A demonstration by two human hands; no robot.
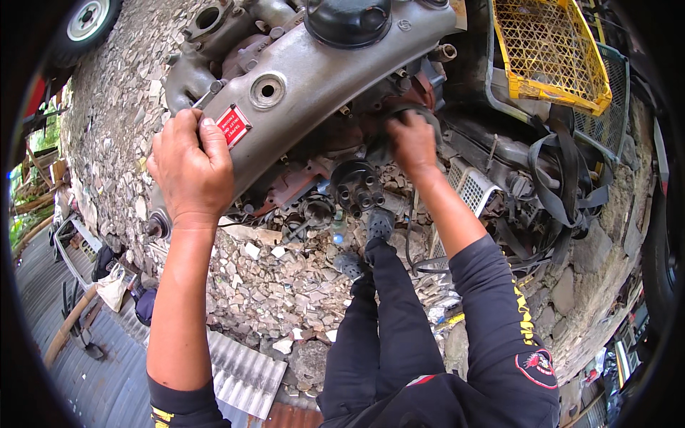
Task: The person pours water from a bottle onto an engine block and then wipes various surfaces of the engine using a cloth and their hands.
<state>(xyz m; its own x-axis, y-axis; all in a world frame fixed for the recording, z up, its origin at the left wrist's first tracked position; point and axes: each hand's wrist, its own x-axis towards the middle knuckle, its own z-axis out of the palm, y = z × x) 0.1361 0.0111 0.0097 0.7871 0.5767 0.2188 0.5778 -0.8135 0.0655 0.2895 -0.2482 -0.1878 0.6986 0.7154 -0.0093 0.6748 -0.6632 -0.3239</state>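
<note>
A: Locate the engine (307, 89).
B: Twelve o'clock, its grey top slanting down toward ten.
A: State of left hand (191, 167)?
B: At ten, fingers bent against the engine's edge, thumb beside the red label (232, 125). Whether it grips anything: cannot tell.
A: Right hand (414, 143)?
B: Between one and two, at the engine's near side. Fingers blurred; cannot tell the grip.
A: Surroundings?
B: Crate (560, 91) at two, straps (569, 178) at three, wheel (87, 21) at ten.

a yellow mesh crate (560, 95) sits at upper right, with looped dark straps (568, 178) near it. a wheel (87, 20) shows at upper left, corrugated sheeting (246, 374) at lower left.
</note>
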